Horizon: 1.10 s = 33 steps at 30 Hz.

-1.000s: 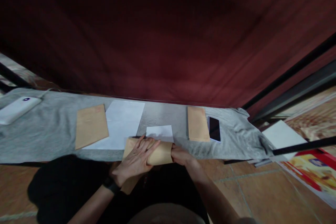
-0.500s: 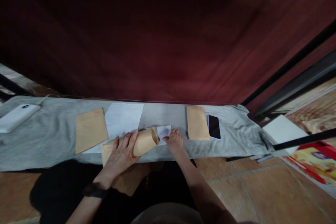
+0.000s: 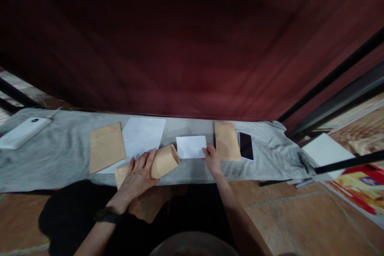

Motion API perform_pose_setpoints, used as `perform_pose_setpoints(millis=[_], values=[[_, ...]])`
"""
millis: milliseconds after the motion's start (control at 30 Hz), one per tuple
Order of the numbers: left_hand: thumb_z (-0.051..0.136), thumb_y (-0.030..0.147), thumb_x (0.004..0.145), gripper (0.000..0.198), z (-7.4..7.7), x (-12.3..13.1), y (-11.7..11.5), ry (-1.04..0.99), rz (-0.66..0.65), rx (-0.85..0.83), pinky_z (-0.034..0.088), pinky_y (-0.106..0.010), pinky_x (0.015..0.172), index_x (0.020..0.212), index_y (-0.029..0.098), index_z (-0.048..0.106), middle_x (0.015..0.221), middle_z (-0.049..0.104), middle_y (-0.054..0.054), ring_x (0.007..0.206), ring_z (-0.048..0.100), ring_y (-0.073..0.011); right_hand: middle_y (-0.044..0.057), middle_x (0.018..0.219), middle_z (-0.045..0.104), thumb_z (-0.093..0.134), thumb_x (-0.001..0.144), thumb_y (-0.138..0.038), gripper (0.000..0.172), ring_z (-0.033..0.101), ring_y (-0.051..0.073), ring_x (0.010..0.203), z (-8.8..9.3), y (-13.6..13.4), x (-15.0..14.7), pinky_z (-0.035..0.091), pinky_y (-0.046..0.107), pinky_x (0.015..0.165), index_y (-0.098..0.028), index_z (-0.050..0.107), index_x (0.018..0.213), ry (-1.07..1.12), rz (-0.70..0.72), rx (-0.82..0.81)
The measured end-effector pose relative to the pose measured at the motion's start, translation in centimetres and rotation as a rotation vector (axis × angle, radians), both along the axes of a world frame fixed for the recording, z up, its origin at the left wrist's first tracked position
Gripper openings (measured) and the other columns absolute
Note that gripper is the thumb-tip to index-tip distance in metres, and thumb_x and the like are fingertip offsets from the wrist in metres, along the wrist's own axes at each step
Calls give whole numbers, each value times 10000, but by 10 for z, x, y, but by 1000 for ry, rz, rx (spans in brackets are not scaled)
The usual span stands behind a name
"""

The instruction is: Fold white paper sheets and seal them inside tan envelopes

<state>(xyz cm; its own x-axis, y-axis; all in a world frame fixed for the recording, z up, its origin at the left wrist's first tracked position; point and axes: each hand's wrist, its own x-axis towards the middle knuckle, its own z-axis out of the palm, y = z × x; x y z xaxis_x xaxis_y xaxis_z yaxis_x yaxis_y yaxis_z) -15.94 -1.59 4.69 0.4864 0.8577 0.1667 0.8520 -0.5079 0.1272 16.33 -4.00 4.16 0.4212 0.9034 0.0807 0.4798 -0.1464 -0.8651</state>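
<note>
My left hand (image 3: 139, 174) is wrapped over a tan paper envelope (image 3: 164, 162), which bulges open at its right end. In my right hand (image 3: 212, 158), thumb and fingers pinch the right edge of a folded white sheet of paper (image 3: 191, 147). The sheet is fully outside the envelope, just right of its mouth. Larger white paper (image 3: 144, 133) lies behind my left hand, partly covered by it and the envelope. To the left rests another tan envelope (image 3: 107, 148); a further tan envelope (image 3: 227, 141) lies right of my right hand.
A dark-screened phone (image 3: 246, 146) sits beside the right envelope. At the far left is a white device (image 3: 25, 133) with a cable. Grey cloth (image 3: 72, 128) covers the narrow surface. Dark red fabric (image 3: 192, 48) hangs behind, and black metal bars (image 3: 324, 74) stand at right.
My right hand has moved right with the white sheet, which has come out of the envelope's open end. My left hand stays on the envelope.
</note>
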Motion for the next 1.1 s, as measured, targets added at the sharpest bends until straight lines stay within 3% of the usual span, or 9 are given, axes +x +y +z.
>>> perform_pose_setpoints(millis=[100, 200, 400, 600, 733, 900, 1033, 1100], values=[[701, 361, 717, 1106, -3, 0, 2, -7, 4, -7, 252, -627, 1162, 1612, 213, 68, 1480, 461, -186, 1377, 444, -397, 26, 804, 667, 464, 925, -401, 232, 618, 198, 780, 9, -4, 9, 517, 293, 727, -217, 603, 896, 73, -50, 130], [708, 382, 722, 1107, -3, -1, 3, -17, 1, -9, 260, -629, 1159, 1612, 217, 71, 1484, 455, -189, 1378, 443, -401, 33, 816, 668, 474, 923, -424, 251, 611, 200, 805, 13, -6, 11, 512, 291, 758, -215, 610, 896, 96, -58, 158], [705, 380, 736, 1100, 2, 1, 1, -26, -3, -4, 247, -631, 1164, 1612, 224, 58, 1475, 467, -192, 1382, 441, -400, 11, 739, 677, 515, 903, -371, 215, 629, 194, 705, 9, -9, 3, 514, 272, 649, -230, 674, 865, 46, 123, 53], [694, 374, 737, 1051, 2, 1, 2, 0, -39, 16, 210, -639, 1173, 1603, 210, 121, 1468, 476, -209, 1399, 424, -408, -16, 601, 641, 582, 883, -298, 251, 581, 125, 446, 11, -3, 14, 424, 203, 419, -211, 642, 655, 105, 257, -157], [701, 377, 730, 1071, 1, 5, 6, -1, -87, 9, 199, -644, 1179, 1606, 216, 106, 1470, 468, -207, 1406, 415, -399, -41, 536, 593, 589, 888, -279, 288, 548, 109, 406, 9, 1, 10, 403, 199, 419, -208, 627, 611, 99, 286, -183], [720, 355, 713, 1120, 6, 24, 7, -20, -144, -20, 199, -629, 1191, 1610, 229, 61, 1475, 452, -185, 1422, 391, -373, -23, 582, 624, 585, 903, -284, 330, 627, 158, 608, -6, 4, -29, 505, 256, 622, -229, 640, 582, 12, 298, -143], [713, 312, 708, 1087, 8, 39, 9, -28, -190, -17, 197, -618, 1200, 1606, 222, 108, 1459, 464, -187, 1423, 388, -366, 38, 860, 731, 592, 885, -204, 271, 657, 212, 964, -19, 8, -54, 502, 356, 937, -239, 685, 633, -54, 250, -90], [714, 304, 705, 1077, 8, 43, 10, -40, -202, -30, 198, -617, 1203, 1604, 224, 126, 1450, 471, -183, 1413, 401, -363, 54, 971, 741, 611, 866, -182, 229, 631, 229, 1080, -24, 10, -56, 464, 388, 1017, -238, 709, 667, -57, 199, -78]])
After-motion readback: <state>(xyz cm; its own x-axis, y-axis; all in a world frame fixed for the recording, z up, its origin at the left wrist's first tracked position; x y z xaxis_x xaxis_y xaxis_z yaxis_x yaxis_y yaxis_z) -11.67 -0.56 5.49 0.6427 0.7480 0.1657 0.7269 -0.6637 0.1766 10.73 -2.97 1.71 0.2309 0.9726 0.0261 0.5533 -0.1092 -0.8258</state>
